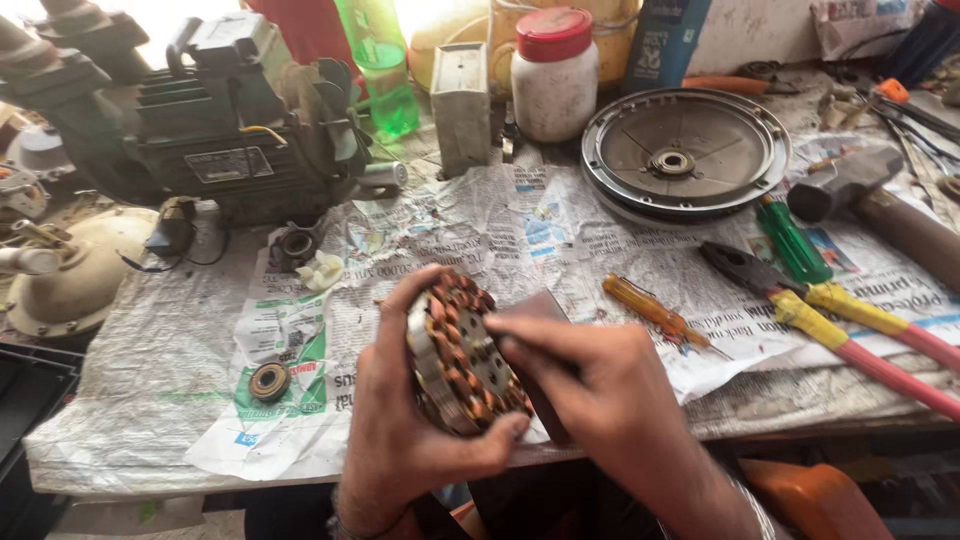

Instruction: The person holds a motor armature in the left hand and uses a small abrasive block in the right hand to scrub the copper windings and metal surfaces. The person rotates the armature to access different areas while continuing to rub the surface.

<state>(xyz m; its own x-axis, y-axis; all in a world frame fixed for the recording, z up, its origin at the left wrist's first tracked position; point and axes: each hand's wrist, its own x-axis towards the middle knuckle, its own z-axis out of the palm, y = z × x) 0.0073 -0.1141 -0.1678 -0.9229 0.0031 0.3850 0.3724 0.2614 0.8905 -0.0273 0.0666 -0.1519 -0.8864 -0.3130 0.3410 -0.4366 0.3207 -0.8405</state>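
The left hand (pixel 395 430) wraps its fingers around a copper-wound stator (pixel 462 352), thumb across the bottom; the right hand (pixel 600 385) grips its other side, fingers curled close. It hangs above the near edge of the newspaper-covered bench (pixel 140 400), with an orange screwdriver (pixel 655 315) just right of it and a grey pump motor (pixel 230 120) well behind it to the left.

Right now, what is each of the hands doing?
Left hand: closed on the round copper-wound motor stator, held on edge.
Right hand: fingers laid flat against the stator's face; a full grip cannot be told.
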